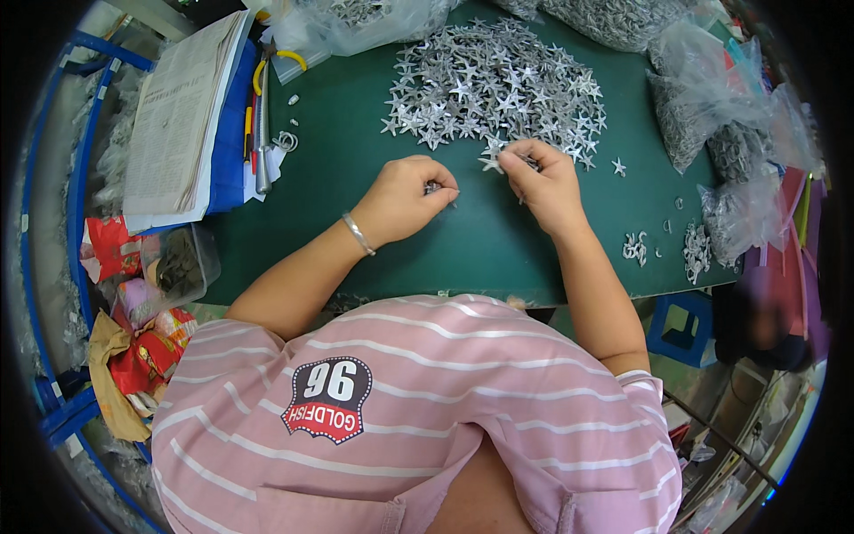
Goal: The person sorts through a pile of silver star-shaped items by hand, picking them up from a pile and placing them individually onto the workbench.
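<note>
Both our hands worked on the green table [374,142]: our left hand [405,198] pinched a small silver piece [433,187], our right hand [543,182] pinched a silver star [491,163]. Beyond lay the star pile [494,84], then clear bags [703,107], their contents indistinct.

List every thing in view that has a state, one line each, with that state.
Left hand: closed on a small silver piece, over the mat.
Right hand: pinching a silver star at the pile's edge.
Star pile: loose, heaped on the green mat.
Clear bags: filled with silver parts; whether open cannot be told.
Pliers: lying unused beside the papers.
Plastic tub: open, holding dark bits.
</note>
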The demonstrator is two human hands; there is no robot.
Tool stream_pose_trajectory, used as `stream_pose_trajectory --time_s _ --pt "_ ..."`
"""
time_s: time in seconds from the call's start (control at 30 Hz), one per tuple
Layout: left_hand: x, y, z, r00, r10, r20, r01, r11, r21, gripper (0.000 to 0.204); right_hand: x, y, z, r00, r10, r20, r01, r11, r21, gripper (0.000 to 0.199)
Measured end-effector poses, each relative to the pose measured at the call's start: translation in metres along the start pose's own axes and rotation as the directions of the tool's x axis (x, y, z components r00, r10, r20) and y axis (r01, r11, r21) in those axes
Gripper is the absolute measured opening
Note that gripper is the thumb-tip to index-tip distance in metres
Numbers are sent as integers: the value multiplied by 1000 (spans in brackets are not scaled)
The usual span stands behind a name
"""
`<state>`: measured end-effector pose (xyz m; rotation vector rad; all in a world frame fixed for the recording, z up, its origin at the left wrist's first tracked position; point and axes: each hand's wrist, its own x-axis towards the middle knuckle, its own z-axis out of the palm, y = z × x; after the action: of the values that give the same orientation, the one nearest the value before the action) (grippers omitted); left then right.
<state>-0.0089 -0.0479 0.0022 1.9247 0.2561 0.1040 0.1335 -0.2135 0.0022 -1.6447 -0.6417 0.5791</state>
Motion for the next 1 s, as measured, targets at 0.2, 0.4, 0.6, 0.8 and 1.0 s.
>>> stream_pose_trajectory --time_s 0.2,0.4,0.6,0.8,1.0 --pt "-2 21 6 839 -376 392 462 113 -880 26 -21 -29 44 985 -129 -118 158 947 278 10" --pt "-13 22 11 829 -449 334 260 -220 -940 29 -31 -45 70 762 -588 273 648 680 -343 29" --pt "44 49 -71 922 -379 -76 -117 -87 -989 11 -37 -45 27 833 -544 -103 489 810 -323 13" --pt "209 -19 -160 449 431 -782 -72 890 450 28 -56 -28 11 909 -402 -108 365 894 -260 7" --pt "172 48 -144 774 432 -464 -406 900 160 29 -48 -11 -3 887 -460 -32 398 799 -450 15"
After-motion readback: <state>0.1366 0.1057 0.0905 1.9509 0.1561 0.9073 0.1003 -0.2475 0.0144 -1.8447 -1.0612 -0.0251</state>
